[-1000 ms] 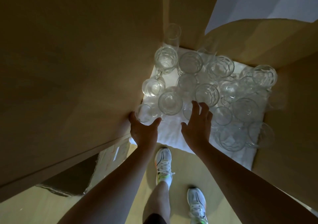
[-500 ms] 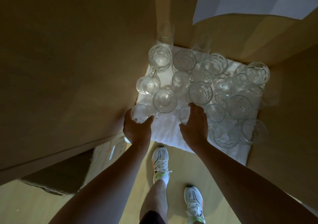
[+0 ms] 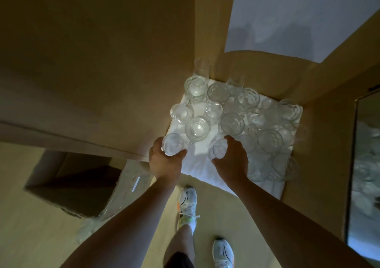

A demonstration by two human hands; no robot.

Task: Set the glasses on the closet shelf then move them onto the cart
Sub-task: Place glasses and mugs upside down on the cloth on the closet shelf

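Observation:
Several clear glasses and mugs [image 3: 232, 123] stand crowded on a white-lined closet shelf [image 3: 197, 165] between brown wooden walls. My left hand [image 3: 164, 162] grips a small clear glass [image 3: 172, 146] at the shelf's front left corner. My right hand [image 3: 231, 160] curls round another clear glass [image 3: 219, 149] near the front middle. Both glasses sit at the front of the group. No cart is visible.
A wide brown closet panel [image 3: 92, 62] rises on the left and another wall [image 3: 320, 123] on the right. An open cardboard box [image 3: 72, 181] with plastic wrap lies on the wooden floor at the left. A mirror edge [image 3: 366, 165] stands far right. My white shoes [image 3: 188, 204] are below the shelf.
Both hands moved forward and closed round the two front glasses; the right hand went from flat above the shelf to curled on its glass.

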